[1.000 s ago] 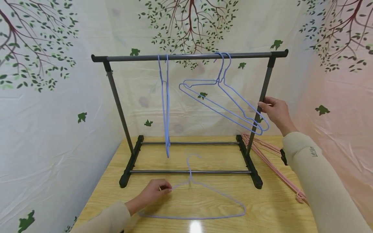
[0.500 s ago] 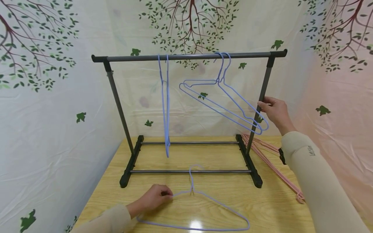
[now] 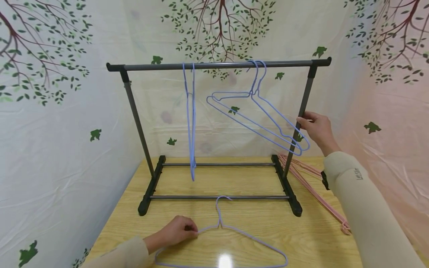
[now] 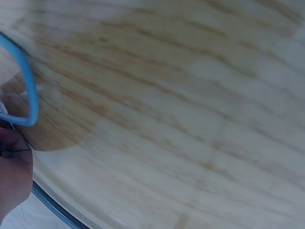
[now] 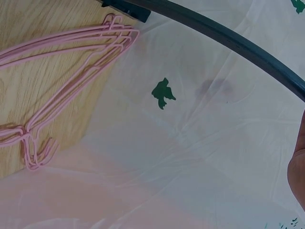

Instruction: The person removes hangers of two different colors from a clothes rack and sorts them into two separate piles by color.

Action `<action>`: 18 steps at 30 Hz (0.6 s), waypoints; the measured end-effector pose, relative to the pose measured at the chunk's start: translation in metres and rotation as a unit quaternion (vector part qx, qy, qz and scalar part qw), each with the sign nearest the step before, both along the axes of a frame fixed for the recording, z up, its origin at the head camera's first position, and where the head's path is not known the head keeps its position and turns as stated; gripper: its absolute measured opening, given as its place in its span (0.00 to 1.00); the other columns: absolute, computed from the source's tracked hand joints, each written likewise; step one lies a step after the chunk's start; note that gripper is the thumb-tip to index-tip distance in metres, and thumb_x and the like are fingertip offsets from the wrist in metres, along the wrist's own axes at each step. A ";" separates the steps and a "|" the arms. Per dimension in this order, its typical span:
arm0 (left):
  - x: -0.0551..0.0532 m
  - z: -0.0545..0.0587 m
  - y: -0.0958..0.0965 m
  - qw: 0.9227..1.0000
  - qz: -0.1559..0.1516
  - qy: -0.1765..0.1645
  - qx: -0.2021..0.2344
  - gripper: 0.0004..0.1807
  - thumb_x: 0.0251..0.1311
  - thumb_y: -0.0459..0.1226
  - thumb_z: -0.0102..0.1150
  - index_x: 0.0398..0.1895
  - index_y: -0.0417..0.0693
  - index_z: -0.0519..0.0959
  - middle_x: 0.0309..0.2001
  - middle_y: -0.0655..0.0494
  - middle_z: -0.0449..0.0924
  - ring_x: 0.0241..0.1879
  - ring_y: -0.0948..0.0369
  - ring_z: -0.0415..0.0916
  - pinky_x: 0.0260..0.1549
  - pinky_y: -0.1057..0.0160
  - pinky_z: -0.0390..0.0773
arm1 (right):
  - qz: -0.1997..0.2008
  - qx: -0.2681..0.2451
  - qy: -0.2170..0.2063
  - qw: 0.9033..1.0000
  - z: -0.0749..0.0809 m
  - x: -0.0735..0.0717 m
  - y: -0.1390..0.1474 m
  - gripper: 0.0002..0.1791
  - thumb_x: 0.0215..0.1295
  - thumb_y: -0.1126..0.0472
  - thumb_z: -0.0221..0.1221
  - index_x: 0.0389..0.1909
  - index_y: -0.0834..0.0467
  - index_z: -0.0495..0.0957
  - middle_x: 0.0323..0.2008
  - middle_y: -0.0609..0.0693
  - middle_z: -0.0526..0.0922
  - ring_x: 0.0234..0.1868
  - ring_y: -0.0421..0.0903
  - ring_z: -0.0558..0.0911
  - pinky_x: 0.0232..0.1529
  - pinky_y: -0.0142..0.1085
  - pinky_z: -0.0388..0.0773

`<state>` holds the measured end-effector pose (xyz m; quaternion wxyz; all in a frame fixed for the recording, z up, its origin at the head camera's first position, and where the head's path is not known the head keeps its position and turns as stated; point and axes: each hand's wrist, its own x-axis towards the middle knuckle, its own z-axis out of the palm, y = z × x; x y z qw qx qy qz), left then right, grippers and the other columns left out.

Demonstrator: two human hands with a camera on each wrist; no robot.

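In the head view my left hand (image 3: pixel 177 230) pinches the left shoulder of a pale purple wire hanger (image 3: pixel 219 219), low over the near part of the table, hook pointing away. A bent corner of that hanger (image 4: pixel 31 88) shows blue in the left wrist view, close to the edge of the hand (image 4: pixel 14 176). My right hand (image 3: pixel 318 130) holds the right upright (image 3: pixel 306 95) of a dark clothes rack, thumb in front and fingers partly hidden behind. Blue hangers hang from its top bar (image 3: pixel 221 66): a slanted pair (image 3: pixel 231 123) and an edge-on group (image 3: pixel 192 141).
Several pink hangers (image 3: pixel 321 199) lie stacked on the wooden table (image 3: pixel 311 238), right of the rack's foot (image 3: pixel 291 197). A lower crossbar (image 3: pixel 251 197) joins the rack's feet near the held hanger's hook. Printed cloth (image 3: pixel 161 123) encloses the table behind and at both sides.
My left hand has drawn the purple hanger toward me, down in the head view, with its hook now near the front crossbar. The right hand stays on the upright.
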<state>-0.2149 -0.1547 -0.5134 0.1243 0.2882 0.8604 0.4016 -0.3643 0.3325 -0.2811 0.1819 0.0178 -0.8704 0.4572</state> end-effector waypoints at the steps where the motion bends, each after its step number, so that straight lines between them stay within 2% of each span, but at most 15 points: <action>1: 0.000 -0.001 0.000 1.000 -0.002 -0.001 -0.001 0.01 0.62 0.35 0.67 0.34 0.49 0.86 0.31 0.67 0.82 0.31 0.71 0.74 0.32 0.69 0.76 | 0.000 0.000 -0.001 1.000 0.000 0.000 0.000 0.31 0.73 0.45 0.54 0.67 0.62 0.71 0.60 0.63 0.75 0.52 0.49 0.83 0.63 0.53 0.70; 7: 0.000 -0.002 0.000 1.000 -0.020 0.001 -0.002 0.02 0.60 0.35 0.68 0.34 0.46 0.87 0.32 0.67 0.83 0.32 0.71 0.76 0.33 0.69 0.77 | 0.001 0.001 0.001 1.000 0.000 0.002 -0.001 0.32 0.73 0.44 0.54 0.68 0.62 0.71 0.61 0.63 0.74 0.54 0.52 0.82 0.64 0.53 0.70; 13: -0.004 0.001 -0.002 1.000 -0.004 0.013 -0.018 0.04 0.61 0.39 0.68 0.34 0.49 0.87 0.30 0.70 0.81 0.31 0.71 0.74 0.31 0.69 0.76 | 0.003 -0.001 0.003 1.000 0.000 0.002 -0.001 0.31 0.73 0.46 0.55 0.68 0.62 0.71 0.61 0.64 0.74 0.53 0.50 0.83 0.64 0.54 0.69; 18: -0.012 0.012 -0.006 0.998 0.011 0.051 -0.017 0.06 0.64 0.38 0.65 0.37 0.44 0.86 0.29 0.67 0.80 0.27 0.70 0.72 0.27 0.69 0.75 | 0.001 -0.003 0.001 1.000 0.000 0.000 0.000 0.31 0.73 0.46 0.55 0.68 0.63 0.70 0.62 0.64 0.74 0.55 0.54 0.82 0.64 0.54 0.69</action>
